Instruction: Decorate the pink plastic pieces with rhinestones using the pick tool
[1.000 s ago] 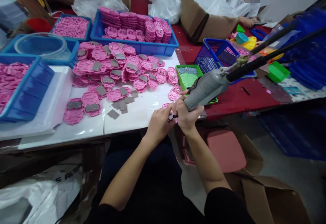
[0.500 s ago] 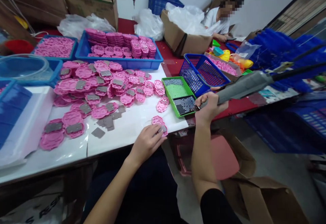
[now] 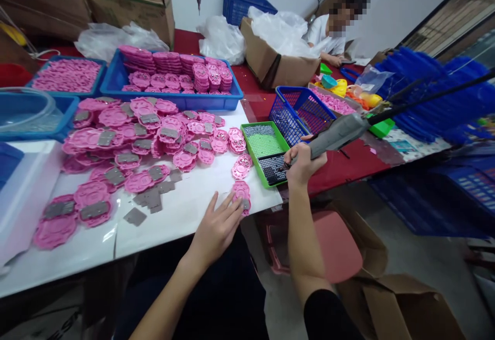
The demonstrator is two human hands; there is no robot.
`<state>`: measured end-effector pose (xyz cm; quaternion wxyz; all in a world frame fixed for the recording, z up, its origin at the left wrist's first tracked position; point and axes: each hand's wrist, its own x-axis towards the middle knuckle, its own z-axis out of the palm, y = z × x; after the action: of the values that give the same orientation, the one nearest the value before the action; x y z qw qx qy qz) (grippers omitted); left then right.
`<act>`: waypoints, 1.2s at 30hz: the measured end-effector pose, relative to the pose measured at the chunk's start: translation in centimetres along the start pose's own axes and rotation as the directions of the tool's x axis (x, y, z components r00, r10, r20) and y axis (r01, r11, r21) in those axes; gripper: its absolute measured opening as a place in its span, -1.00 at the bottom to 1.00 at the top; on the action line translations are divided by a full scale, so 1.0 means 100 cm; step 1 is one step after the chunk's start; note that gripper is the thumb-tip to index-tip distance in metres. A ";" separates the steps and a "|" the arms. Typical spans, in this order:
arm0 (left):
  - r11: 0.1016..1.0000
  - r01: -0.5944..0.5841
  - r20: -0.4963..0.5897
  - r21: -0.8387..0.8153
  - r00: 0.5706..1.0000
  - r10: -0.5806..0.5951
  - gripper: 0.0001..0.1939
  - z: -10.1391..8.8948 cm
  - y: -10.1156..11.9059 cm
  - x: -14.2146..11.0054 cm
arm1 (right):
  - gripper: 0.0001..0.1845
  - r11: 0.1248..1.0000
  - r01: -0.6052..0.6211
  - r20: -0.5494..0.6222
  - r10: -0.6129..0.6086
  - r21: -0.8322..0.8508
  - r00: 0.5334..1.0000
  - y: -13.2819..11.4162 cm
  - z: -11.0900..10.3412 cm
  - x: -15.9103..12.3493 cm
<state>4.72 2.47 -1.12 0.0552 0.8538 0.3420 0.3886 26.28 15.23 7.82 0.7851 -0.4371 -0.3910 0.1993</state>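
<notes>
Basically, R grip (image 3: 302, 167) tight round driver (image 3: 338, 134) nr green tray (image 3: 254, 157) & basket (image 3: 281, 118); L grip (image 3: 217, 229) apart atop pink pc (image 3: 242, 190).

On my feed I log a smooth plastic green tray (image 3: 254, 158), glossy plastic pink pieces (image 3: 116, 115) and matt grey plates (image 3: 135, 216) left of it, a matt-cased driver (image 3: 336, 136) right of it, crinkled plastic film (image 3: 278, 33) and dull cardboard box (image 3: 299, 70) behind it.

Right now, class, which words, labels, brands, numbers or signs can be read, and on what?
"ES", dim and partial, on the sack at bottom left; any neighbouring letters are unreadable.
Cardboard box at back left: any markings are too blurred to read.
Nothing else is legible.
</notes>
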 end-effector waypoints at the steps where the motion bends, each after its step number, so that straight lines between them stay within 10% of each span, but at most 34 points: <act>1: 1.000 0.005 0.007 0.001 1.000 -0.005 -0.64 0.000 0.000 0.000 | -0.77 1.000 -0.002 0.001 0.002 0.010 1.000 0.000 0.000 0.000; 15: 0.979 0.151 -0.039 -0.135 0.987 -0.157 -0.78 -0.002 0.002 0.001 | -0.84 0.997 -0.029 -0.046 0.032 0.068 0.998 -0.027 0.004 -0.012; 24: 0.876 0.223 -0.162 -0.429 0.935 -0.317 -0.77 -0.003 0.004 0.016 | -0.85 0.903 -0.362 0.465 0.224 0.232 0.857 -0.083 0.027 -0.087; 36: 0.822 0.164 -0.196 -0.545 0.928 -0.315 -0.94 -0.006 0.003 0.013 | -0.82 0.918 -0.353 0.420 0.252 0.181 0.872 -0.086 0.037 -0.097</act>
<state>5.05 2.97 0.14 0.2841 0.6933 0.3341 0.5718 17.18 6.18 11.97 0.6994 -0.3417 -0.4366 0.4511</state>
